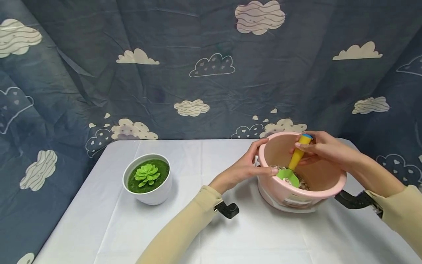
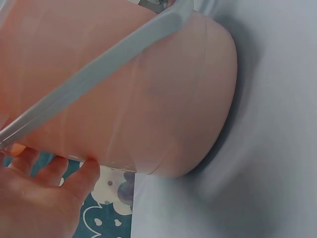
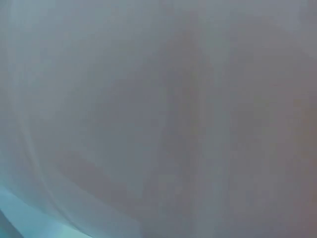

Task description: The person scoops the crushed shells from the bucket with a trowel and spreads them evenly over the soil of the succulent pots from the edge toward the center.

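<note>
A pink bucket (image 1: 272,187) stands on the table. My left hand (image 1: 242,169) rests against its left side, thumb and spread fingers at the rim; in the left wrist view, fingertips touch the wall beside the pale carrying handle (image 2: 94,74). My right hand (image 1: 324,148) reaches over the far right rim and grips a toy shovel by its yellow handle (image 1: 297,156), which has a blue end. The shovel's green blade (image 1: 287,176) points down into small, pebble-like bits (image 1: 304,183) inside the bucket. Blurred, pale bucket wall (image 3: 148,119) fills most of the right wrist view.
To the left stands a white pot (image 1: 155,196) with a green succulent (image 1: 147,174) on a mossy top. White cloth covers the table (image 1: 184,227). Behind it hangs a dark blue curtain (image 1: 171,33) with a cloud print.
</note>
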Demonstrator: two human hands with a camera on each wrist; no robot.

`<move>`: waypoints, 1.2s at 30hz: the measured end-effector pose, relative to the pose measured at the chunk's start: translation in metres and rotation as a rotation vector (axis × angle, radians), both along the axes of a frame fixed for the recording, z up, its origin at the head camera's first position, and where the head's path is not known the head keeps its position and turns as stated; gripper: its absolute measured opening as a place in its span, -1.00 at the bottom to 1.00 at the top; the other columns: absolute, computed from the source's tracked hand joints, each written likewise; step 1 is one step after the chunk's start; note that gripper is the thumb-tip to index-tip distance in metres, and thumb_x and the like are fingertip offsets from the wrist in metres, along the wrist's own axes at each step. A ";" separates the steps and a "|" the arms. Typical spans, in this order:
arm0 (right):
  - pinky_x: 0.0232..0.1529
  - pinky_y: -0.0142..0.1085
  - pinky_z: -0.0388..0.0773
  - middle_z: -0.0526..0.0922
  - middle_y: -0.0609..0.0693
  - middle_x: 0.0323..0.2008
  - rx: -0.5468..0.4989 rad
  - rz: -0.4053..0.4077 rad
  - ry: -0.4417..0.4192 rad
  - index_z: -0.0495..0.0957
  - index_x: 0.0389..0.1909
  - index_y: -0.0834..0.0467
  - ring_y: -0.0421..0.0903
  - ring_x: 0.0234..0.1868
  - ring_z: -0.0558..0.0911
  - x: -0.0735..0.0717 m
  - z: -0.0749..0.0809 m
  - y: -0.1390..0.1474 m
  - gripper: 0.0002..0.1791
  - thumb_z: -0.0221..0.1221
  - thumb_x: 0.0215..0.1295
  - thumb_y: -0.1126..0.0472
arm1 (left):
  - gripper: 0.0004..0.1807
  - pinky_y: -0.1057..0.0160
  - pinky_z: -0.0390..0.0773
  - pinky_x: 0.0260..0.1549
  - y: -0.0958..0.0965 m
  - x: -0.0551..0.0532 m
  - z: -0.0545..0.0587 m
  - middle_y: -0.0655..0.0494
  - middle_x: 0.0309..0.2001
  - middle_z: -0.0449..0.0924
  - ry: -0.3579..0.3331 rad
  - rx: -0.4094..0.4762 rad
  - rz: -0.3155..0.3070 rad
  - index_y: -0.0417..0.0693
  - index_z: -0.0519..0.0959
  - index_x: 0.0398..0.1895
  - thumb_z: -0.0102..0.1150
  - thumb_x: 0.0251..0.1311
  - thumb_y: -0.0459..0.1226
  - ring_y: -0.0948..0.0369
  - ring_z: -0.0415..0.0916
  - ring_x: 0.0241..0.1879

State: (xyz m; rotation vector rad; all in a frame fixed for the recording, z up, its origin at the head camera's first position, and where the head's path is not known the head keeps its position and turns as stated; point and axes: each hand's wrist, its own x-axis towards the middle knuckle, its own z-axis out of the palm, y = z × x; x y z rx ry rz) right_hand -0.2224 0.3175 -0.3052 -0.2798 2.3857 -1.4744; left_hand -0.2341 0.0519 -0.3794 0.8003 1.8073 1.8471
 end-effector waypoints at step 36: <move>-0.48 -0.25 0.63 0.61 -0.16 -0.32 -0.303 -0.499 0.208 0.34 -0.05 0.16 -0.15 -0.42 0.74 0.069 -0.012 0.034 -0.73 0.21 0.37 0.23 | -0.02 0.26 0.34 0.13 -0.001 0.000 0.000 0.26 0.29 0.23 -0.011 0.020 0.001 0.49 0.09 0.47 0.43 0.05 -0.26 0.22 0.26 0.27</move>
